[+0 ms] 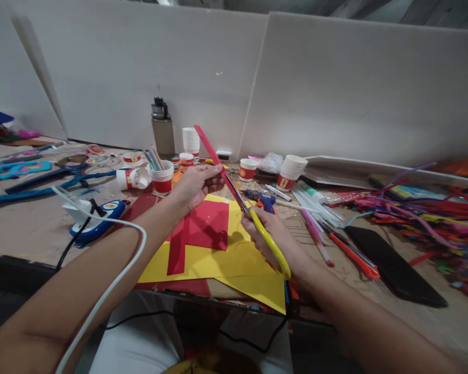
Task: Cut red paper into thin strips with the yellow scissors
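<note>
My left hand (200, 184) pinches a narrow red paper strip (207, 144), which slants up to the left above the table. My right hand (267, 231) is closed on yellow-handled scissors (267, 241). Their blades point up and left and meet the lower end of the strip. Beneath both hands, a red paper square (214, 226) and another red strip (177, 252) lie on yellow sheets (206, 265) at the table's front edge.
Paper cups (161, 179) and a bottle (163, 132) stand behind my hands. A blue power strip (101, 222) is at left, with a white cable over my left forearm. To the right are a glue gun (264, 201), a cutter (353, 254), a black phone (393, 265) and pipe cleaners (425, 208).
</note>
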The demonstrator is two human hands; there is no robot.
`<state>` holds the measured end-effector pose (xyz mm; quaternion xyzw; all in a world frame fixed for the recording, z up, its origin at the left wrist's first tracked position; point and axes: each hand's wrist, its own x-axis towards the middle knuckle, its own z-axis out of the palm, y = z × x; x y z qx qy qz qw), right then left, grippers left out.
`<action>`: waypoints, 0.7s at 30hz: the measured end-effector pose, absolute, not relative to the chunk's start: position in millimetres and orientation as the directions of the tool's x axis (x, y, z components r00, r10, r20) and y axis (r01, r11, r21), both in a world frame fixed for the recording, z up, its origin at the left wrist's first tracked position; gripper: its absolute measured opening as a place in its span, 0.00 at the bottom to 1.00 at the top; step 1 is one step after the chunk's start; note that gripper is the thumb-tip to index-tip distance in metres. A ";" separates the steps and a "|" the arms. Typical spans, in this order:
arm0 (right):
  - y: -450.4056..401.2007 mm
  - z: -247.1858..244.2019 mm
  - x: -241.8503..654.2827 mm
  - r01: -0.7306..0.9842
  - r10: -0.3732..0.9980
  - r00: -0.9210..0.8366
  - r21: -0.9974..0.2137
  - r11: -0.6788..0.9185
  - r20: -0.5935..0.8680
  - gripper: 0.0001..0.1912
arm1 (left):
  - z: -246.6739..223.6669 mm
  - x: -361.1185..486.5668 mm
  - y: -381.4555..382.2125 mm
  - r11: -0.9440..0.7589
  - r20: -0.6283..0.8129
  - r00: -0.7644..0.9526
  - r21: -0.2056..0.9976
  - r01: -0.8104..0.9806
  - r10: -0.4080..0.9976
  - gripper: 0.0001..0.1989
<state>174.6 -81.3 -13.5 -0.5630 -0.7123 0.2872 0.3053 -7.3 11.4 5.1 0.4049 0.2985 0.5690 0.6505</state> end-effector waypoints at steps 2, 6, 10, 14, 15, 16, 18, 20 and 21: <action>-81.6 -13.4 174.3 0.637 0.978 -0.174 -0.744 0.204 0.118 0.10 | 4.7 -7.7 11.9 0.022 0.076 0.176 0.867 -0.498 0.981 0.05; -82.0 -12.9 174.5 0.658 0.973 -0.202 -0.720 0.220 0.113 0.08 | 2.2 -7.7 12.8 0.016 0.087 0.186 0.871 -0.491 0.979 0.05; -81.8 -12.7 175.8 0.651 0.968 -0.220 -0.720 0.240 0.124 0.07 | -0.1 -6.1 11.9 0.026 0.087 0.209 0.875 -0.484 0.974 0.05; -80.8 -14.6 177.1 0.650 0.967 -0.221 -0.720 0.242 0.126 0.09 | -0.6 -5.3 11.2 0.025 0.087 0.210 0.877 -0.479 0.974 0.05; -80.6 -15.0 177.1 0.649 0.968 -0.220 -0.722 0.240 0.123 0.09 | -0.7 -5.3 11.4 0.025 0.085 0.209 0.879 -0.476 0.974 0.05; -80.5 -15.3 176.9 0.647 0.969 -0.218 -0.725 0.236 0.121 0.09 | -0.8 -5.4 11.6 0.025 0.085 0.209 0.881 -0.473 0.974 0.05; -80.3 -15.4 176.2 0.635 0.970 -0.212 -0.738 0.228 0.117 0.09 | -0.9 -5.7 11.9 0.023 0.089 0.214 0.881 -0.472 0.973 0.05; -80.4 -15.1 175.3 0.619 0.972 -0.204 -0.754 0.221 0.118 0.10 | -0.8 -5.8 11.9 0.020 0.094 0.219 0.882 -0.470 0.971 0.05; -80.5 -15.0 175.0 0.613 0.973 -0.197 -0.760 0.217 0.118 0.10 | -0.6 -5.8 11.7 0.019 0.096 0.220 0.883 -0.469 0.971 0.06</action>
